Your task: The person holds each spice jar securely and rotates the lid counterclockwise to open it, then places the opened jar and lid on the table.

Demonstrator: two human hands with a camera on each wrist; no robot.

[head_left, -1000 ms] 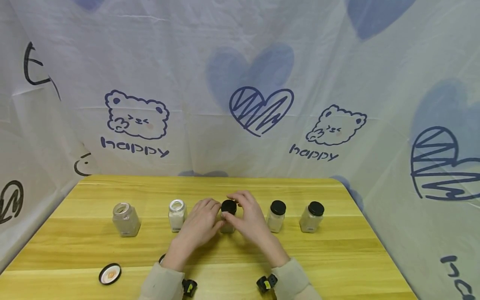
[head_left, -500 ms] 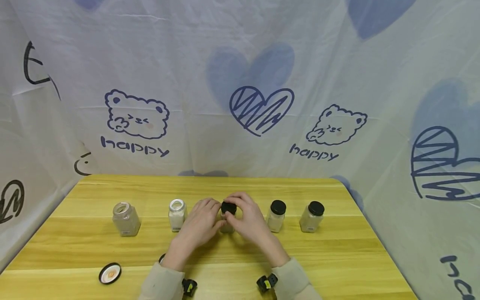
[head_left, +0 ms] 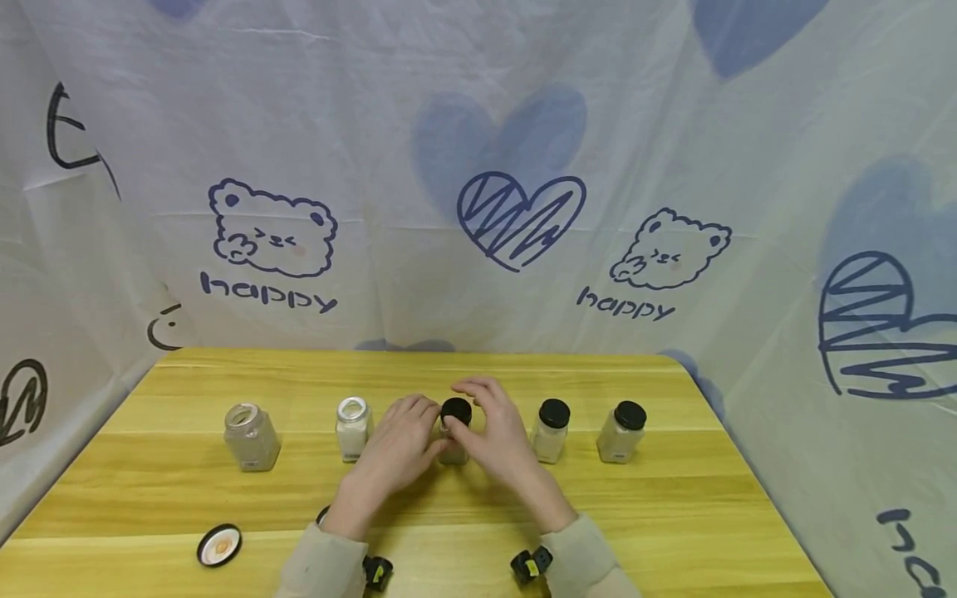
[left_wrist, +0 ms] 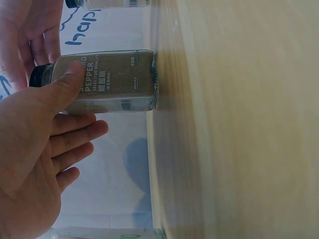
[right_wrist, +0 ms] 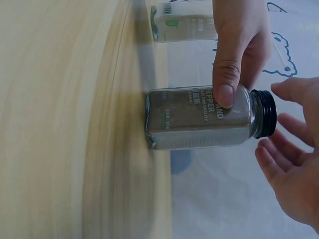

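Note:
A glass jar of ground pepper (right_wrist: 199,119) with a black screw lid (head_left: 456,410) stands upright mid-table. My left hand (head_left: 404,440) holds its body, the thumb (left_wrist: 70,82) across the printed label and the fingers behind. Around the lid is my right hand (head_left: 497,432), its fingers spread and apart from the lid in the right wrist view. Its thumb tip (right_wrist: 283,90) is close to the lid's edge; I cannot tell whether it touches. To the left are two lidless jars, a greyish one (head_left: 254,444) and a paler one (head_left: 353,440).
Two black-capped jars, one nearer (head_left: 549,436) and one farther right (head_left: 620,436), stand to the right. A loose lid (head_left: 219,546) lies inside-up at front left. Another lid (head_left: 323,515) is mostly hidden by the left forearm. A printed cloth (head_left: 419,274) hangs behind the table.
The right hand's fingers closed around the lid half a second ago and now have spread off it again. The left hand and the jars have stayed in place.

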